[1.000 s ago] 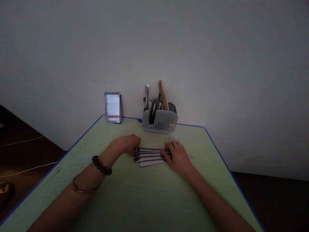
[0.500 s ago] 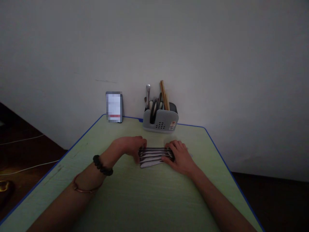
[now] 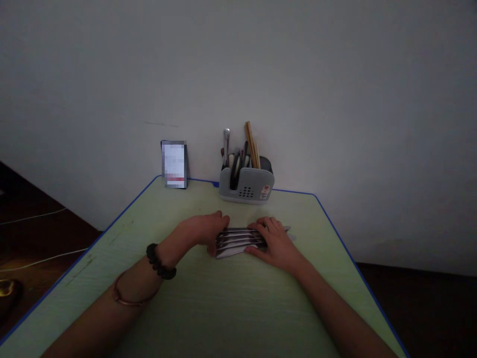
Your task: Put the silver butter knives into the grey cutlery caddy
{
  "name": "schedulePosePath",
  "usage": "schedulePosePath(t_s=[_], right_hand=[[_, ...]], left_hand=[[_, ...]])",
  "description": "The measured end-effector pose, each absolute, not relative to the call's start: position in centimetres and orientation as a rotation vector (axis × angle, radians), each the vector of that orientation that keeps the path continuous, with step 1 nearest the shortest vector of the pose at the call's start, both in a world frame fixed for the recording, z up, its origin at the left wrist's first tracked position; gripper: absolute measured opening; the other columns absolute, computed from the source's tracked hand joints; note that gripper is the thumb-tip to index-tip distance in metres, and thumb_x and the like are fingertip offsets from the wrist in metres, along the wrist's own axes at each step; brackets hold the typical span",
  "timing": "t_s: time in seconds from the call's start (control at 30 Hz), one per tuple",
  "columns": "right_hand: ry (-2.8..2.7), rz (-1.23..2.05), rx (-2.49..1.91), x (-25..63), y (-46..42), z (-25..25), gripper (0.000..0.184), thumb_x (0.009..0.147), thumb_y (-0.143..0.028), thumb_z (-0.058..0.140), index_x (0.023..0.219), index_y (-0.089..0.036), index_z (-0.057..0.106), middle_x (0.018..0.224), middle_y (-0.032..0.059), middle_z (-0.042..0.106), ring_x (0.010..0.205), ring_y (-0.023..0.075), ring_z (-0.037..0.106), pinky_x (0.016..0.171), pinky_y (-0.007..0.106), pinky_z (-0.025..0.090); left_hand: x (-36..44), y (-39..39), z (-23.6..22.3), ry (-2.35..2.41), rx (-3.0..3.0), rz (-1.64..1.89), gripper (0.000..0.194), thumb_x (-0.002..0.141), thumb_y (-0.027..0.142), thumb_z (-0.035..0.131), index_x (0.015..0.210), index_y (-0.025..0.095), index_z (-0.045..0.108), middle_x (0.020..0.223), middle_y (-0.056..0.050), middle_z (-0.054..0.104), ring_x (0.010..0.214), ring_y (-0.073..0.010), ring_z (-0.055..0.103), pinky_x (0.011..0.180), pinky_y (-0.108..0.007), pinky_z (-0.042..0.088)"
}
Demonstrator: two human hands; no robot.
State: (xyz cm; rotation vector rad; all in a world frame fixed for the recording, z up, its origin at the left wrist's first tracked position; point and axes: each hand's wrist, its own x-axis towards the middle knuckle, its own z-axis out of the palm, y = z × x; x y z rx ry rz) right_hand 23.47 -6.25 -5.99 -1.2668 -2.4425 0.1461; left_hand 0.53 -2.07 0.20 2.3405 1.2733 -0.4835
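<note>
Left hand (image 3: 213,232): grasping left ends of metal cutlery (image 3: 238,240) | Right hand (image 3: 275,244): gripping its right side | Holder (image 3: 246,185): behind, upright

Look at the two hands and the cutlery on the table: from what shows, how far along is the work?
Looks done: several metal pieces of cutlery are gathered side by side on the table.
In hand: the left hand is at one end, the right hand over the other.
Seems left: the row is not yet even; the nearest piece slants, and tips poke out past the right hand.
</note>
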Motion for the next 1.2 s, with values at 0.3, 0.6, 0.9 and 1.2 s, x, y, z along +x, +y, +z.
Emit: schedulePosePath(t_s=[0.3, 0.6, 0.9, 1.2], right_hand=[[-2.466, 0.166, -1.238, 23.3, -6.6, -5.8, 0.04, 0.083, -0.049, 0.056, 0.111, -0.021, 0.062, 0.105, 0.0101, 0.058, 0.097, 0.024, 0.051, 0.086, 0.04, 0.041], [-2.458, 0.087, -1.237, 23.1, -6.4, -6.0, 0.035, 0.085, -0.046, 0.056, 0.107, -0.021, 0.065, 0.099, 0.0088, 0.062, 0.09, 0.0221, 0.053, 0.081, 0.037, 0.044], [-2.519, -0.065, -1.215, 23.0, -6.3, -6.1, 0.035, 0.087, -0.046, 0.052, 0.107, -0.021, 0.065, 0.094, 0.0072, 0.065, 0.086, 0.0202, 0.055, 0.077, 0.034, 0.044], [-2.573, -0.221, -1.218, 22.8, -6.4, -6.1, 0.032, 0.088, -0.042, 0.051, 0.107, -0.02, 0.065, 0.093, 0.0063, 0.066, 0.084, 0.0199, 0.056, 0.075, 0.032, 0.043]], left_hand=[[0.6, -1.9, 0.3, 1.263, 2.383, -0.491, 0.041, 0.057, 0.025, 0.075, 0.093, 0.018, 0.057, 0.101, -0.005, 0.062, 0.086, -0.0209, 0.06, 0.063, -0.025, 0.044], [0.1, -2.1, 0.4, 1.294, 2.422, -0.565, 0.045, 0.06, 0.017, 0.071, 0.103, 0.018, 0.056, 0.104, -0.007, 0.063, 0.086, -0.0223, 0.061, 0.062, -0.026, 0.043], [0.3, -1.8, 1.1, 1.29, 2.429, -0.536, 0.033, 0.06, 0.019, 0.074, 0.092, 0.019, 0.063, 0.094, -0.004, 0.067, 0.079, -0.0189, 0.062, 0.056, -0.023, 0.04], [0.2, -1.3, 0.6, 1.261, 2.419, -0.417, 0.023, 0.061, 0.019, 0.073, 0.084, 0.019, 0.069, 0.084, -0.002, 0.069, 0.073, -0.0168, 0.062, 0.058, -0.023, 0.041]])
